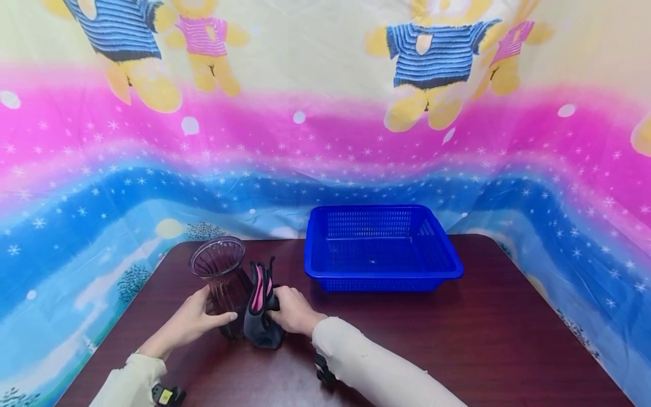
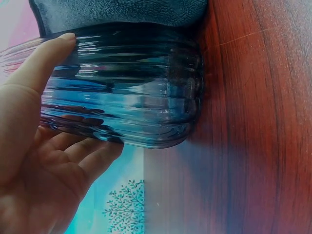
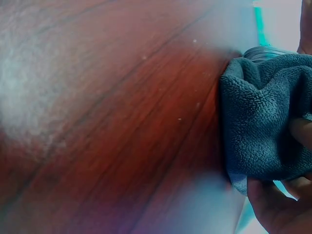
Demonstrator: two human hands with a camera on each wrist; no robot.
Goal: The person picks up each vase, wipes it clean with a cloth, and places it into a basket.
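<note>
A ribbed, purple-tinted glass vase (image 1: 227, 288) with a flared rim stands on the left part of the table. My left hand (image 1: 190, 321) grips its lower body, thumb on one side and fingers round the other, as the left wrist view (image 2: 63, 156) also shows. Against the vase's right side is a folded, fuzzy cloth (image 1: 261, 328), dark grey with a pink inner face and black edging. The right hand (image 1: 295, 310) holds this cloth from its right side. In the right wrist view, the grey cloth (image 3: 263, 122) hides most of the vase behind it.
A blue plastic basket (image 1: 383, 282) with perforated walls sits at the back, right of the vase. The dark red-brown wooden table (image 1: 488, 339) ends near a printed curtain (image 1: 285, 135) at the back and sides.
</note>
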